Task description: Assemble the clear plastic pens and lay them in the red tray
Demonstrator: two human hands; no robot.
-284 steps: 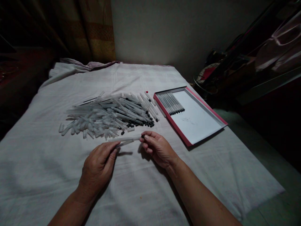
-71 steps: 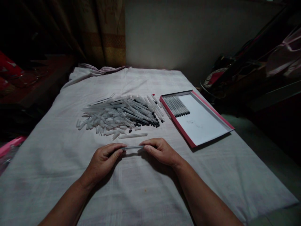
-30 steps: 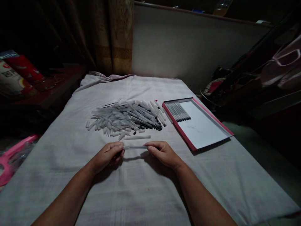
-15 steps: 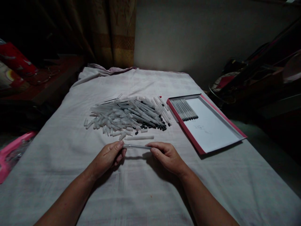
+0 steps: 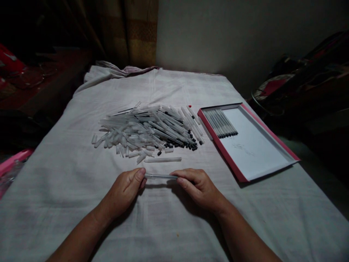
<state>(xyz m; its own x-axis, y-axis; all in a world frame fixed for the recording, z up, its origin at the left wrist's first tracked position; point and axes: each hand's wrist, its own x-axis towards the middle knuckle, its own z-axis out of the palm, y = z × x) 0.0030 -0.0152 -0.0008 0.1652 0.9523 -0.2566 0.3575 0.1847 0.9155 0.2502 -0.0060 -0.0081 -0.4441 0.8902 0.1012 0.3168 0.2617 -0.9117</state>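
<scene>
A slim translucent pen (image 5: 160, 176) is held level between my two hands, above the cloth. My left hand (image 5: 129, 187) pinches its left end between thumb and fingers. On the other end, my right hand (image 5: 196, 185) closes with thumb and forefinger. Just beyond lies a single clear pen barrel (image 5: 163, 159). Behind it spreads a heap of pen parts (image 5: 147, 129): clear barrels, caps, dark refills and small black plugs. To the right, a shallow red-edged box lid (image 5: 261, 163) holds a neat row of pens (image 5: 220, 123) with black ends.
A pale cloth (image 5: 152, 233) covers the surface under everything. At the left edge is a pink object (image 5: 16, 162) with clear plastic. A dark red table (image 5: 46, 85) stands at far left, and a curtain (image 5: 141, 32) hangs before the wall.
The camera view has shifted a little, so the box lid sits further right and the hands slightly lower in view. Both hands still grip the pen in much the same way.
</scene>
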